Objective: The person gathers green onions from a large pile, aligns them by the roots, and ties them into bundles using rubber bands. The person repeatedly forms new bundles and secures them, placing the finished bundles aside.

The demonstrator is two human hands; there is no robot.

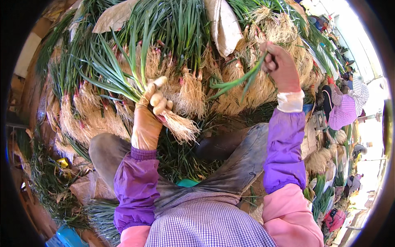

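My left hand [151,114], in a thin glove, is closed around a bunch of green allium plants [132,86]. Their leaves fan out to the upper left and their pale roots [180,125] hang out to the lower right. My right hand [279,64], also gloved, is raised at the upper right and pinches a few leafy green stalks [236,81] that trail to the lower left. In front of both hands lies a large heap of the same plants [191,89], with reddish bulb ends and long fibrous roots.
Loose green leaves [188,163] cover the ground between my bent legs. Woven sacking [223,27] lies over the heap. A pile of leaf scraps [52,188] is at the left, with a blue plastic object [69,236] below it. At the right a person [342,108] sits near more plants.
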